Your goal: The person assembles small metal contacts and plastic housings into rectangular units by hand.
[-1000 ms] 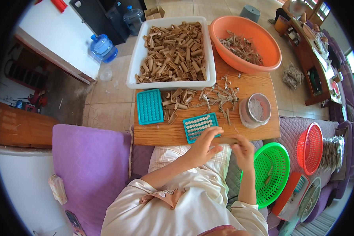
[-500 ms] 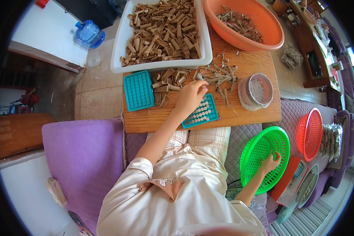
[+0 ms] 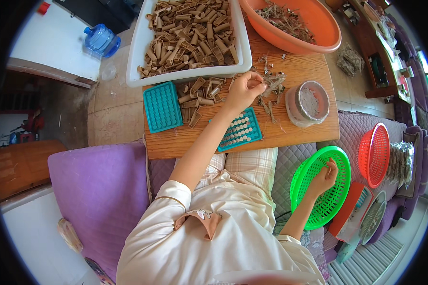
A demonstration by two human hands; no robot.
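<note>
My left hand [image 3: 245,92] reaches across the wooden table, fingers pinched together at the edge of a loose pile of dry, grey-brown wiry strands [image 3: 271,92]. Whatever the fingertips hold is too small to make out. Below that forearm lies a teal tray [image 3: 253,124] with rows of small whitish discs, partly covered by the arm. A second teal tray [image 3: 163,107], with round hollows, sits to its left. Between the trays and the big bin are loose brown half-tube pieces [image 3: 199,97]. Over the green basket [image 3: 297,190], my right hand [image 3: 323,179] is raised with curled fingers; its grip is unclear.
A white bin [image 3: 195,76] heaped with brown pieces and an orange basin [image 3: 314,46] of strands stand at the far side. A clear tub [image 3: 297,114] with pale grey contents is at the table's right. A red basket [image 3: 375,156] rests on the sofa.
My left hand has moved slightly right and farther away, to the strand pile, from above the disc tray. My right hand has risen a little over the green basket.
</note>
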